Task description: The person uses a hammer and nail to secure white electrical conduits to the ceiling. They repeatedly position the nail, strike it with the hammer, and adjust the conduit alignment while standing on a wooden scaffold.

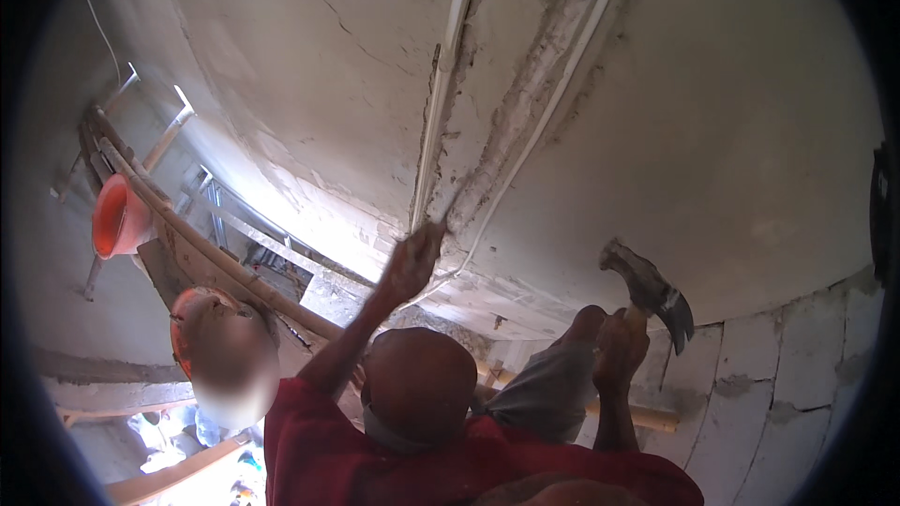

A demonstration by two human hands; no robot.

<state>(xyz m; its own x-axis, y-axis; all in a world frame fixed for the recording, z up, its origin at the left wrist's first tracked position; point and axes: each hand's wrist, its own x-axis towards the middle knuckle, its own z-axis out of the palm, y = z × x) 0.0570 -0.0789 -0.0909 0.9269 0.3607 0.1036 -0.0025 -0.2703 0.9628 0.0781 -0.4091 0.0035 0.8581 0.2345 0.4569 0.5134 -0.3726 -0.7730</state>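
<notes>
My left hand [415, 260] is raised to the plastered wall and closed around a thin dark metal rod that looks like a chisel [457, 199]. Its tip rests at a rough groove [511, 122] cut in the plaster, between two white pipes. The left fingers are slightly blurred. Farther right, my right hand [619, 342] grips a claw hammer [647, 286] near its head, apart from the wall. The hammer's claw points right and down, and its striking face is toward the upper left. Most of its handle is hidden.
An orange bucket [120, 215] stands at the left beside long wooden poles [211, 248]. Another orange bucket [192, 305] sits lower, partly behind a blurred patch. A white pipe [553, 117] runs along the groove. Bare blocks [741, 422] form the surface at lower right.
</notes>
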